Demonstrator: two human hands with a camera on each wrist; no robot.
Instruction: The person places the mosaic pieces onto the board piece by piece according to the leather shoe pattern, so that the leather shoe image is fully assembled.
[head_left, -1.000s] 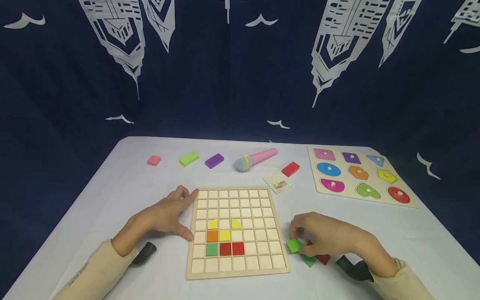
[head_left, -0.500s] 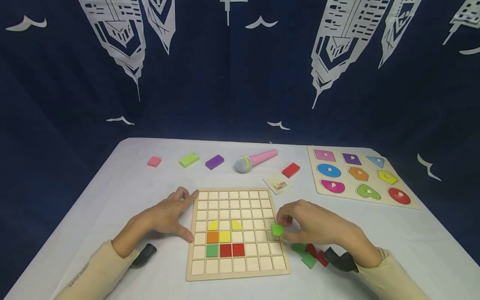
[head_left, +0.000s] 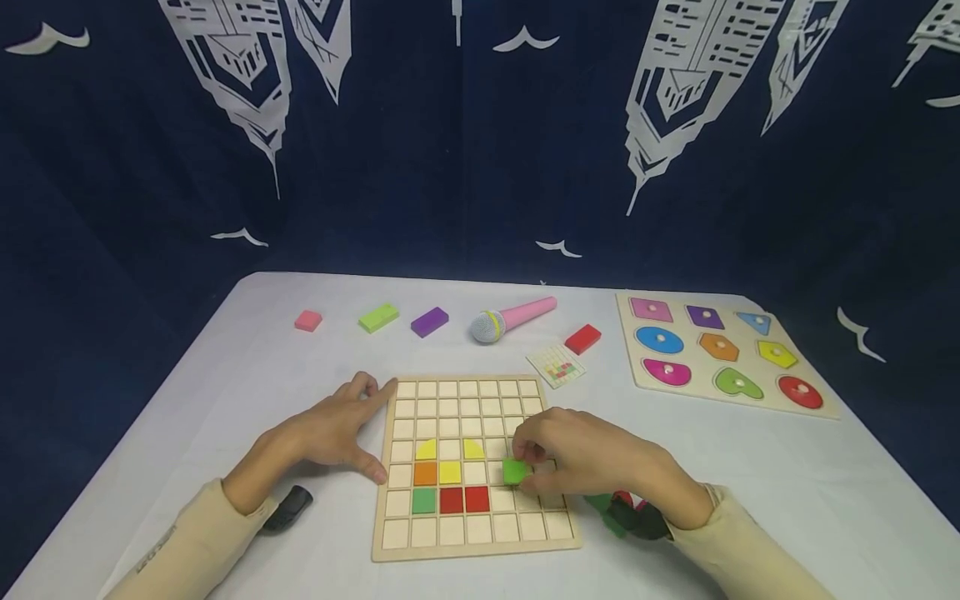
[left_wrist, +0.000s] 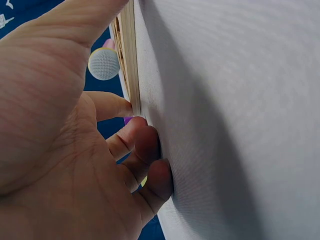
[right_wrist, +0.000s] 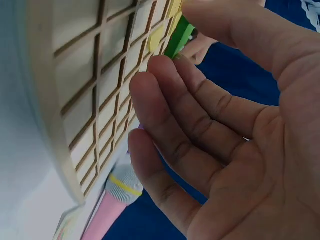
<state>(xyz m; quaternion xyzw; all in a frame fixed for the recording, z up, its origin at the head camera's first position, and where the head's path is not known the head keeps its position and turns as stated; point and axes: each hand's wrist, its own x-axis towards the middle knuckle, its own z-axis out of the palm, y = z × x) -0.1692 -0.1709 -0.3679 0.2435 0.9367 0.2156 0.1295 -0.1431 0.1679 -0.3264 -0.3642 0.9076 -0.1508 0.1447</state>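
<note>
A wooden grid board (head_left: 480,547) lies on the white table. It bears yellow quarter-round tiles, a yellow square tile (head_left: 450,472), an orange tile (head_left: 425,474), a green tile (head_left: 423,501) and two red tiles (head_left: 477,499). My left hand (head_left: 330,429) rests at the board's left edge, thumb and index finger spread along it. In the left wrist view its other fingers (left_wrist: 147,145) lie against the table. Over the right half of the grid, my right hand (head_left: 592,454) pinches a light green square tile (head_left: 515,472) between thumb and finger. The right wrist view shows this tile (right_wrist: 179,39) edge-on.
Loose green tiles (head_left: 611,512) and red ones lie right of the board, partly hidden by the right wrist. Behind are a pattern card (head_left: 556,366), a pink microphone (head_left: 517,317), several coloured blocks such as a purple one (head_left: 430,322), and a shape puzzle (head_left: 693,392).
My right hand has picked the light green tile from the loose pile and carried it leftward over the board. My left hand has stayed at the board's edge.
</note>
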